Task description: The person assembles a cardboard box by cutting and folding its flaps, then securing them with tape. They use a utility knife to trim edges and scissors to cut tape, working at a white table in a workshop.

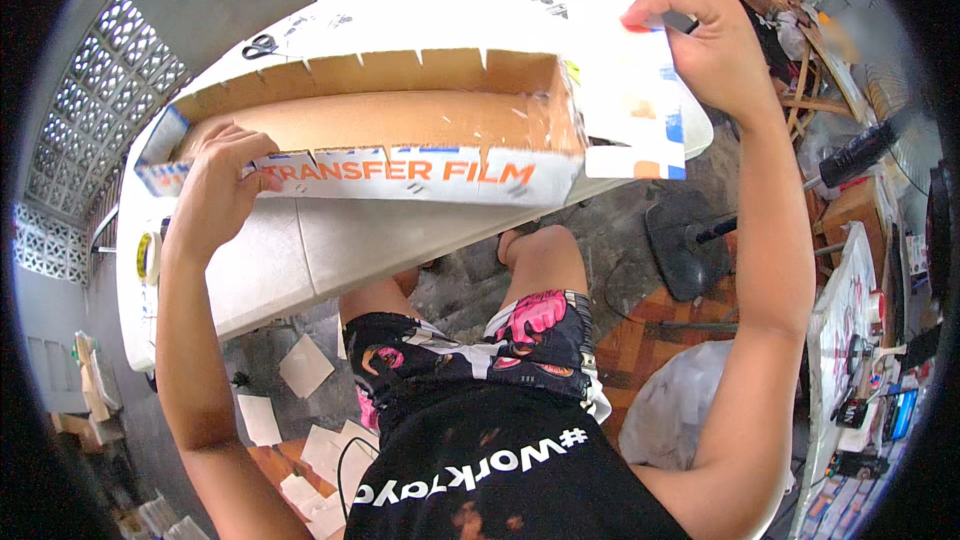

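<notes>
Left hand (215, 185) grips the box (400, 130) wall, right hand (700, 30) pinches its end flap (625, 90); best kept steady on the counter (300, 250).

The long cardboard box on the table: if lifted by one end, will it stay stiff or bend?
The box probably sags or twists: it is long, open-topped, with slit walls. It looks empty, so likely light. The left hand grips one end, the right hand a flap.

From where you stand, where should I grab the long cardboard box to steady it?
Grip the cardboard box by its near long wall, coming over the top: the top is open and the slotted rim is thin enough to pinch. The left hand already does this at the left end.
</notes>
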### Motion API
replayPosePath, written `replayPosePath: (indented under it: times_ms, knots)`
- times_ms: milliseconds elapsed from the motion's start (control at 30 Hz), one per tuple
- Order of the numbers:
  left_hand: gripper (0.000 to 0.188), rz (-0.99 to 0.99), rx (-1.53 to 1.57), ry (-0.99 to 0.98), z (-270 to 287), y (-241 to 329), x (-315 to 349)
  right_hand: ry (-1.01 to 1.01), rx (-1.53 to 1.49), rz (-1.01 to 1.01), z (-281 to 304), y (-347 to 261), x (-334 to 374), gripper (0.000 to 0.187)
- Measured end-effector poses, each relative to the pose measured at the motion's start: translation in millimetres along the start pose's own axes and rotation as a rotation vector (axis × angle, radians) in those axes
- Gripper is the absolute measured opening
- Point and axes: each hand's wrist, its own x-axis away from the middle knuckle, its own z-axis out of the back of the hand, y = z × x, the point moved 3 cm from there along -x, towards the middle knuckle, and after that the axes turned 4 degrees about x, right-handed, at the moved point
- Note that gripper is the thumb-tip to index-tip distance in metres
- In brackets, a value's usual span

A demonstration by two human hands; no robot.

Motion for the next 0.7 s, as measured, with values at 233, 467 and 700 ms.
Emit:
replayPosePath:
  times_ms: [233,467,700]
  knots:
    - [0.023,0.063,0.106,0.049,-4.1,-47.6,1.1,-0.167,-0.304,0.054,-19.3,-23.8,2.2,0.029]
    - [0.027,0.049,-0.011,0.077,2.0,-99.5,9.5,-0.287,-0.505,0.134,-66.1,-93.9,-31.9,0.038]
    - [0.038,0.033,0.532,0.201,5.6,-85.1,37.1,-0.344,-0.618,0.284,-119.8,-129.8,-63.0,0.038]
